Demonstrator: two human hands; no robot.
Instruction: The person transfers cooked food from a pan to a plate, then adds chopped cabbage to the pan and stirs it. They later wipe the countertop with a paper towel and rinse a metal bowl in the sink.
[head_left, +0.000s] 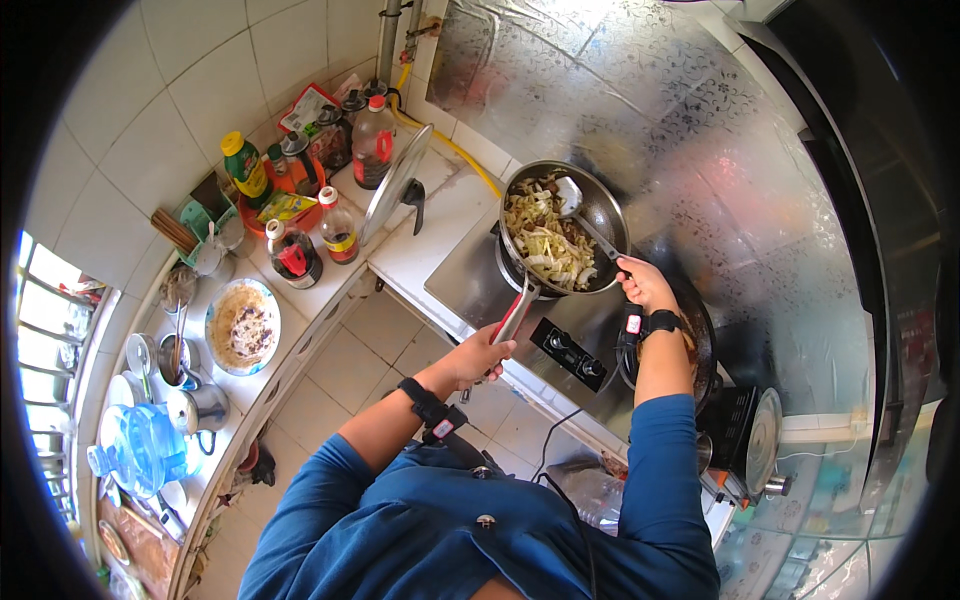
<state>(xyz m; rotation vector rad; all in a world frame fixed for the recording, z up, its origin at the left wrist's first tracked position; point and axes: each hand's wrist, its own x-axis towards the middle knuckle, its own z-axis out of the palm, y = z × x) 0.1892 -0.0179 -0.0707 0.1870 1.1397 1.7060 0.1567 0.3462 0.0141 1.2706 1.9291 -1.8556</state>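
Observation:
My left hand (478, 354) is wrapped around the red and silver handle (516, 315) of a frying pan (621, 217). The pan is over the left burner of a steel gas stove (469, 281). Chopped cabbage (551, 244) with darker bits, perhaps meat, fills much of it. In my right hand (645, 285) is the handle of a metal spatula (600, 238). The spatula's broad head lies among the food near the pan's far side. Both wrists wear black straps with small devices.
Behind my right forearm sits a dark wok (703, 349), partly hidden. A glass lid (397, 184) stands on edge left of the stove, near sauce bottles (294, 255). Along the left counter are a floury bowl (244, 326), a metal jug (199, 409) and a blue water bottle (142, 450).

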